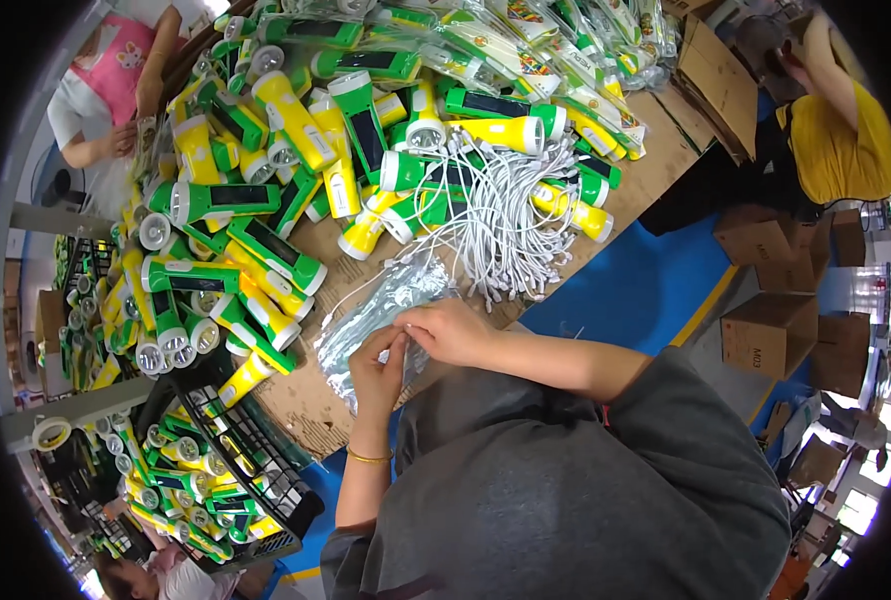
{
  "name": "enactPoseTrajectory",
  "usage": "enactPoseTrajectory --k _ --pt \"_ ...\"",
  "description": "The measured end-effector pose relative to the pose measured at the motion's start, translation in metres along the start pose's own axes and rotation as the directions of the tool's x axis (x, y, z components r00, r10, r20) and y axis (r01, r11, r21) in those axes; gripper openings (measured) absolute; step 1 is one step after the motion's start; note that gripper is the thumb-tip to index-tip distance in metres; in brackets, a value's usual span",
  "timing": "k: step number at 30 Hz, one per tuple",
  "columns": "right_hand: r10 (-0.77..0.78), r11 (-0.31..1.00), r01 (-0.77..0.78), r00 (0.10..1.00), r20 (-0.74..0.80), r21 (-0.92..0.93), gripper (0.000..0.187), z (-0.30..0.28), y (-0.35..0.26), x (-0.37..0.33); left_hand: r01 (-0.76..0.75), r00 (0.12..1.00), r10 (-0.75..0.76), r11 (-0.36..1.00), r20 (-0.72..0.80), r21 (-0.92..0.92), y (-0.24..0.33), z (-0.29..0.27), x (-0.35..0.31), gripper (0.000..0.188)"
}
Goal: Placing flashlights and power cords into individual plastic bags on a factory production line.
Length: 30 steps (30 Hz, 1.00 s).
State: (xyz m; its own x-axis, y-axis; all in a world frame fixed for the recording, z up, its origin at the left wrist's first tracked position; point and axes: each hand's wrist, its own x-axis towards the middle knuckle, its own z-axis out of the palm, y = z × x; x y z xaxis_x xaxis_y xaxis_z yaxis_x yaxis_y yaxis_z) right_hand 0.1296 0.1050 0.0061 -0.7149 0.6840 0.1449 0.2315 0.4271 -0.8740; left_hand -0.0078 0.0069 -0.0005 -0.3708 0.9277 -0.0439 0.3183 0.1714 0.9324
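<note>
My left hand [377, 372] and my right hand [452, 332] meet at the fingertips, both closed in a pinch. What they pinch is too small or hidden to make out. Right beneath them lies a stack of clear plastic bags [350, 335] at the near edge of the table. Just beyond my right hand spreads a tangled bundle of white charging cables [510, 235]. Green and yellow flashlights [275, 250], some with dark solar panels, are heaped to the left and beyond.
Bagged flashlights [525, 60] pile up at the far side of the cardboard-covered table [655, 150]. A black crate [265, 475] of flashlights stands at lower left. Cardboard boxes [770, 335] sit on the floor at right. Other people are at far left, lower left and upper right.
</note>
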Motion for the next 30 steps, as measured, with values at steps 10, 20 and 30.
enactPoseTrajectory --k 10,20,30 --pt "-0.109 0.984 0.103 0.993 -0.034 -0.143 0.011 0.002 -0.001 0.004 -0.200 0.969 0.229 0.946 -0.091 0.255 0.005 0.003 0.002 0.014" --pt "0.227 0.957 -0.146 0.914 -0.335 0.250 0.028 -0.176 0.086 0.004 0.079 0.928 0.099 0.890 -0.359 0.449 -0.048 -0.067 -0.013 0.012" --pt "0.354 0.575 -0.644 0.752 -0.556 -0.504 0.026 -0.435 0.289 0.057 0.118 0.972 -0.037 0.931 -0.232 0.346 0.018 -0.034 -0.020 0.009"
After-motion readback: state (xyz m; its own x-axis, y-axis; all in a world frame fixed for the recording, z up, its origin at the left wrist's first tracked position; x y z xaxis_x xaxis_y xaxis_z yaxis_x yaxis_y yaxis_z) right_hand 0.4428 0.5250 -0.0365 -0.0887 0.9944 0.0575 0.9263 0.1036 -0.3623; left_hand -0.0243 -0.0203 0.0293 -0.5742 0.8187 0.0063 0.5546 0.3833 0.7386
